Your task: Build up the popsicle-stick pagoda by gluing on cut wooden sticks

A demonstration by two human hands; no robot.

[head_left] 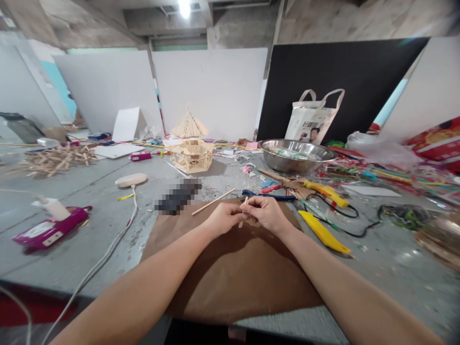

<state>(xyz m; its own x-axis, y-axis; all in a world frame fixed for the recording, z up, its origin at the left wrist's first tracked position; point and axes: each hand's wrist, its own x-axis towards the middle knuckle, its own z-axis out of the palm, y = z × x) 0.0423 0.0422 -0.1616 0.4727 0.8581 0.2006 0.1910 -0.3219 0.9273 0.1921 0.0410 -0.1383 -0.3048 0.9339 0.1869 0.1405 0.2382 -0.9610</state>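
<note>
My left hand [223, 218] and my right hand [265, 212] meet over a brown paper sheet [230, 273] on the grey table. Both are closed in a pinch on one short wooden stick [244, 211] that stands nearly upright between the fingers. A longer wooden stick [213, 201] lies on the table just left of my left hand. A small wooden pagoda model [190, 143] stands further back at the centre.
Blue-handled pliers [268, 195], a yellow utility knife [323, 232] and a yellow tool with a black cord [325, 191] lie to the right. A steel bowl [296, 155] and a tote bag [312, 117] stand behind. Left: stick pile [57, 160], pink device [50, 230], white cable [108, 249].
</note>
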